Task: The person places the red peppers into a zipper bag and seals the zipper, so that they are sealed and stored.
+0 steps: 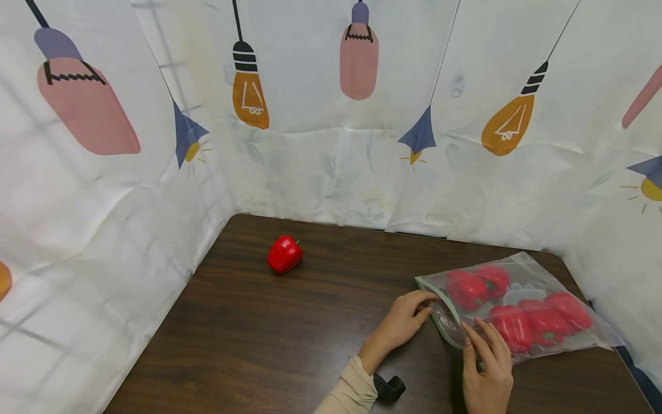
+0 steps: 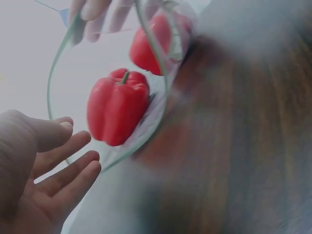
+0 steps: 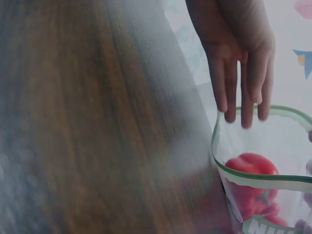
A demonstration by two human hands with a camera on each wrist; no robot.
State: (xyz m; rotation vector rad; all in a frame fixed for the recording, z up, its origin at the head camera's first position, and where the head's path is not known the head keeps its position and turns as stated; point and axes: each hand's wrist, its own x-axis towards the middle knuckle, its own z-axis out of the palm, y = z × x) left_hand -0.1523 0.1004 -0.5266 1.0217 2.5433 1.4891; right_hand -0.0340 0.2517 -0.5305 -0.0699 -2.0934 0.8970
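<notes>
A clear zip bag [image 1: 527,267] with a green-edged mouth lies on the right of the table, several red bell peppers [image 1: 548,322] inside. Its mouth gapes toward the left hand [image 1: 400,322], whose loosely bent fingers are at the rim. In the left wrist view, that hand [image 2: 53,165] has its fingers spread beside the opening, with a bell pepper [image 2: 118,108] just inside. The right hand [image 1: 488,368] rests its fingers on the bag's near side by the mouth. From the right wrist, the right hand's [image 3: 241,63] fingers look straight, pointing down at the green rim [image 3: 263,177].
A single red bell pepper [image 1: 285,254] lies at the table's back left, away from both hands. The brown table [image 1: 310,322] meets a white curtain [image 1: 320,167] with printed lamps behind and at the sides. A black device [image 1: 389,388] sits on the left wrist.
</notes>
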